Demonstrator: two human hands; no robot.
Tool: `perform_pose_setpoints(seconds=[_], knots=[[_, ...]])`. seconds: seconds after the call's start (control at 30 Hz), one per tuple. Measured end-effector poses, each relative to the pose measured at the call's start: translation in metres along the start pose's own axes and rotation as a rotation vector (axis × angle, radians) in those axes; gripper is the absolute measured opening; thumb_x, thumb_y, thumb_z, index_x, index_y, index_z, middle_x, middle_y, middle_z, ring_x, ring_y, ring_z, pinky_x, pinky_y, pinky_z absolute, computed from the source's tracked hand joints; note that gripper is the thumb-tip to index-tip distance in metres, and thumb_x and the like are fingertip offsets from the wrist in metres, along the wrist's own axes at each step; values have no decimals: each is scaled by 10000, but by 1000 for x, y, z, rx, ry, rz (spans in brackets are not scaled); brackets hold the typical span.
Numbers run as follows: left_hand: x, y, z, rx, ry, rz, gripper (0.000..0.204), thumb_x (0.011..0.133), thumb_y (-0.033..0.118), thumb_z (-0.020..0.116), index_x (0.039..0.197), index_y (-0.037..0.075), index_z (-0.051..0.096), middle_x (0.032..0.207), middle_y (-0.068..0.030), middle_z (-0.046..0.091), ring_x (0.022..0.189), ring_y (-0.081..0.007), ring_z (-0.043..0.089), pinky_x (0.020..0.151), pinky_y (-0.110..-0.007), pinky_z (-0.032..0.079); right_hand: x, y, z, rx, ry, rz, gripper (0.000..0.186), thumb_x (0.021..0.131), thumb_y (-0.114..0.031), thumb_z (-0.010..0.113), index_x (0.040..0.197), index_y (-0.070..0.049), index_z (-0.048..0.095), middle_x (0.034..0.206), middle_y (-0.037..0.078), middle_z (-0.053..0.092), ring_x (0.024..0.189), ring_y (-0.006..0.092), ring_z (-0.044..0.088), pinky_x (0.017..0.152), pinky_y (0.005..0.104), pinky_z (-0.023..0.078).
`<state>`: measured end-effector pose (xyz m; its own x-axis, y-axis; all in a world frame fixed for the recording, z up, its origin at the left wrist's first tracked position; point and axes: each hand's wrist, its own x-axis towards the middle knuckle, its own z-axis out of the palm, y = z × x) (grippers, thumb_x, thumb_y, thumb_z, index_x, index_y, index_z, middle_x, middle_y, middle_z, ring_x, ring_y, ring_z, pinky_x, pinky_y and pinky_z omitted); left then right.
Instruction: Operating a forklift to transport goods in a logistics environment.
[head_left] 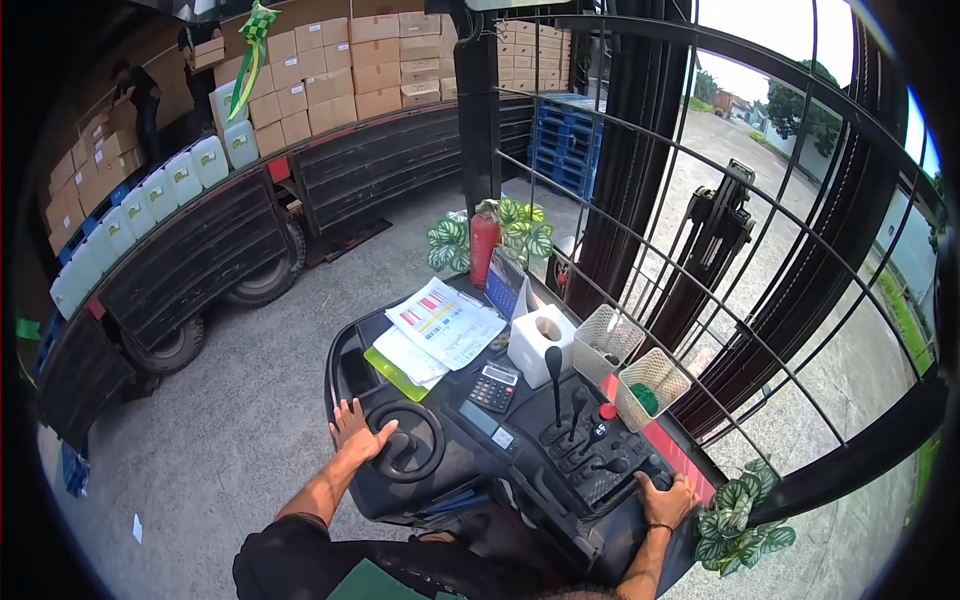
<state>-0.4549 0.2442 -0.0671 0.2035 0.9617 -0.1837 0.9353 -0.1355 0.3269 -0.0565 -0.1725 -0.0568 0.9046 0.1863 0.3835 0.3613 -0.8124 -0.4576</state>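
Note:
My left hand (355,434) lies on the left side of a black steering wheel (437,440), fingers spread and not wrapped round the rim. On the right edge of the dark console (560,500), my right hand (668,500) is closed, with its fingers curled. What it grips is hidden; a black knob (655,462) shows just beyond it. Several black control levers (572,430), one tall and one red-topped (607,411), rise to its left. A calculator (493,386) and a small display (482,422) sit between wheel and levers.
Papers (445,325), a tissue box (541,345), a desk calendar (510,290), two baskets (652,388) and a fire extinguisher (484,245) stand ahead. Beyond the metal grille (700,270) lies a paved yard. At left, a truck (200,250) carries cartons (325,75) and jerrycans (182,178); two people work there.

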Motion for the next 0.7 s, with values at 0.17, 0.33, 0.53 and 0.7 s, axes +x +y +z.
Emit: perform_pose_setpoints(seconds=[0.17, 0.33, 0.53, 0.7], knots=[[-23, -8, 38, -59, 29, 125, 1285, 811, 829, 612, 1642, -25, 130, 1692, -315, 78, 1579, -484, 38, 1256, -640, 66, -4, 10, 8, 29, 29, -4, 875, 579, -681, 897, 1013, 56, 713, 1082, 232, 679, 1085, 400, 615, 1059, 498, 391], [-51, 9, 71, -74, 10, 304, 1304, 786, 831, 642, 1642, -19, 145, 1701, -304, 59, 1579, -487, 35, 1247, -644, 62, 3, 18, 17, 59, -12, 26, 891, 552, -694, 900, 1014, 45, 715, 1080, 220, 679, 1097, 400, 607, 1037, 491, 403], [-70, 58, 91, -5, -55, 439, 1297, 796, 875, 585, 1640, -22, 176, 1709, -280, 93, 1592, -448, 31, 1267, -591, 77, 7, 30, 15, 54, 48, -40, 898, 535, -710, 895, 1013, 30, 723, 1008, 207, 685, 1050, 407, 614, 1039, 510, 391], [-72, 83, 90, -35, -34, 462, 1288, 813, 860, 581, 1638, -33, 154, 1692, -302, 121, 1583, -451, 77, 1261, -609, 93, 3, 27, 3, 67, 0, 6, 795, 540, -668, 914, 940, -12, 714, 987, 148, 694, 1049, 378, 622, 1030, 504, 388]])
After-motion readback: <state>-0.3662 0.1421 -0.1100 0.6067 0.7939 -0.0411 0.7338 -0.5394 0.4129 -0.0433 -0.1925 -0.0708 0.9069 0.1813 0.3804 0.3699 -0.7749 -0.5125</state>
